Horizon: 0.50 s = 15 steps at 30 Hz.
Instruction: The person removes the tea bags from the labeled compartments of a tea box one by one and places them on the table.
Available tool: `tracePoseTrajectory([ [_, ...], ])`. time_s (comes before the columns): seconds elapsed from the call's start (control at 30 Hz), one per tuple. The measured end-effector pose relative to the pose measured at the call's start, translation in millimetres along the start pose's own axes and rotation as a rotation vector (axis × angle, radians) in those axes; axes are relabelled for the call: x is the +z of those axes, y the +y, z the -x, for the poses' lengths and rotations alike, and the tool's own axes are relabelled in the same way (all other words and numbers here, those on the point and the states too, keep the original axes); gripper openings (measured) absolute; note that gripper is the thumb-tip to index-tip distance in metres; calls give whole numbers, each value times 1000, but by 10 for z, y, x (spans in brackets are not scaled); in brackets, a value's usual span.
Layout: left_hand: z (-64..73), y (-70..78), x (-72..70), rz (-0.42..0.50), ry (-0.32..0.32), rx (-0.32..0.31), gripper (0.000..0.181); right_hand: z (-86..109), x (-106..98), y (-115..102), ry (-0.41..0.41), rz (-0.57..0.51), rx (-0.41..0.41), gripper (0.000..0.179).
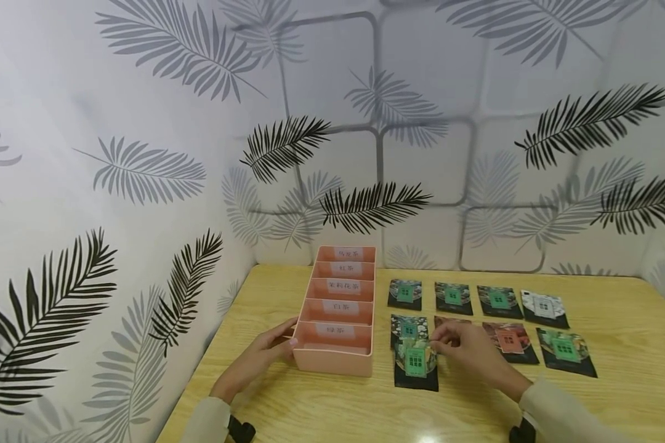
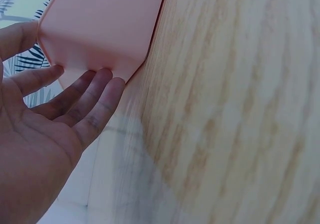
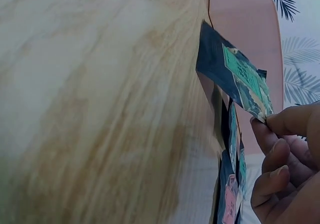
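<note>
A long pink divided box (image 1: 332, 366) stands on the table, with paper labels in Chinese characters inside its compartments. My left hand (image 1: 268, 351) holds it at the near left corner: the fingertips (image 2: 117, 84) press on the outer wall and the thumb lies at the rim. Right of the box, my right hand (image 1: 471, 351) pinches a black tea sachet (image 1: 415, 366) with a green label by its upper right corner, between thumb and index finger. In the right wrist view the sachet (image 3: 235, 74) hangs tilted from the fingertips. It overlaps another sachet (image 1: 409, 327) behind it.
Several more sachets lie in two rows: a back row with a white one (image 1: 544, 309) at its right end, and a front row with a red one (image 1: 511, 341) and a green-labelled one (image 1: 566, 351). My right hand partly covers another. A leaf-patterned wall (image 1: 421, 240) borders the wooden table (image 1: 332, 412).
</note>
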<state>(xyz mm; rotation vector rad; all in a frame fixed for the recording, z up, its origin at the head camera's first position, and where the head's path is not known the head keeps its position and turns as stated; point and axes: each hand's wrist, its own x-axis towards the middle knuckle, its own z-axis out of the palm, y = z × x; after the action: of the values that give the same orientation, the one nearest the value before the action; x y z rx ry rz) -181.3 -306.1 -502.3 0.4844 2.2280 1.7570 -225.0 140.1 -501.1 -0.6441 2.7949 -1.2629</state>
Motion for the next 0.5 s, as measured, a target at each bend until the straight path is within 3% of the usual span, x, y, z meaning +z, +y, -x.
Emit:
tracePoseTrajectory([
  [0.27, 5, 27, 12, 16, -4, 8, 53, 42, 84, 5, -27, 30, 43, 9],
  [0.5, 9, 16, 10, 27, -21, 24, 54, 58, 104, 17, -55, 36, 21, 8],
])
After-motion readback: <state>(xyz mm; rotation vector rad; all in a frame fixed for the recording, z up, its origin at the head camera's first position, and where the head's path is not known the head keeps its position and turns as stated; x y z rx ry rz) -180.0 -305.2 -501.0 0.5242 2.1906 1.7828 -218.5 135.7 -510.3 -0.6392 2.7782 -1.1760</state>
